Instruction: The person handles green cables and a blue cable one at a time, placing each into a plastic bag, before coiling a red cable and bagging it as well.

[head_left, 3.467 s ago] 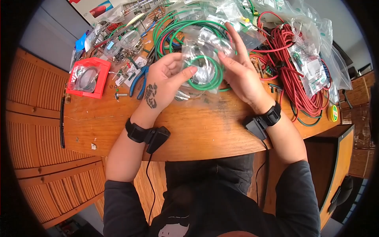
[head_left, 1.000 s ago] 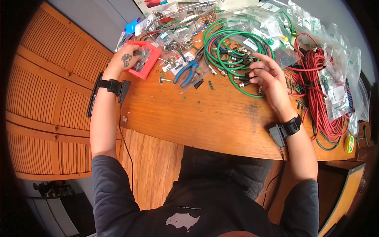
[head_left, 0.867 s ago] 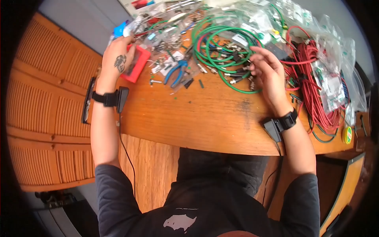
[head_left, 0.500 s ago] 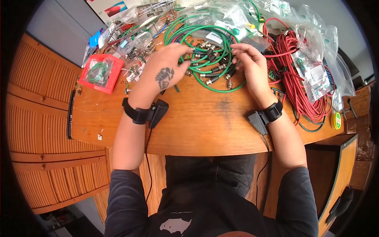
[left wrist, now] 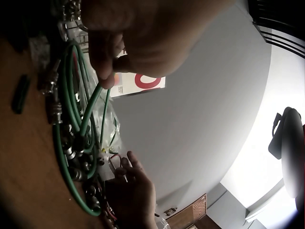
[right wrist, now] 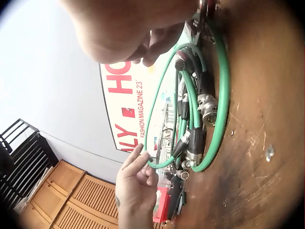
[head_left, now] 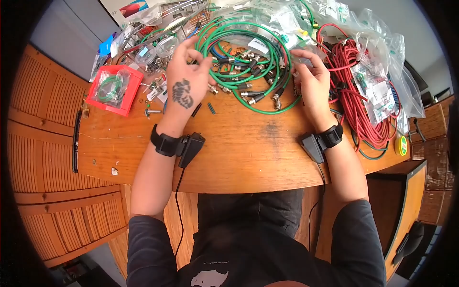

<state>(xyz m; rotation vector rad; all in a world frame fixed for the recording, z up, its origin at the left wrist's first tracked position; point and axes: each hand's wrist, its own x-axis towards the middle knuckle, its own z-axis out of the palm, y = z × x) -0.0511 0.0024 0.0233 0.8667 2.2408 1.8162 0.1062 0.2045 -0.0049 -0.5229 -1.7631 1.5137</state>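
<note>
A coil of green cables (head_left: 267,111) with several metal connectors lies on the table between the hands. My left hand (head_left: 184,86) pinches one green loop at the coil's left side; in the left wrist view its thumb and finger meet on the cable (left wrist: 89,112), raised above the others. From the right wrist view, the left hand (right wrist: 138,191) holds the loop (right wrist: 153,107) up off the table. At the coil's right edge is my right hand (head_left: 313,88), fingers loosely bent, with no grip visible. A red bin (head_left: 125,104) holds a clear bag of green cable (head_left: 113,89).
Red cable bundles (head_left: 366,107) and clear bags (head_left: 377,91) fill the right side. Small jars (head_left: 146,55) and metal parts crowd the back left. A bolt (head_left: 153,112) and short black pieces (head_left: 212,108) lie near the left hand. A yellow-green tin (head_left: 401,146) sits at the right edge.
The bagged green cable, earlier between both hands, now rests in the red bin. My left hand has moved from the bin to the coil and taken hold of a green loop.
</note>
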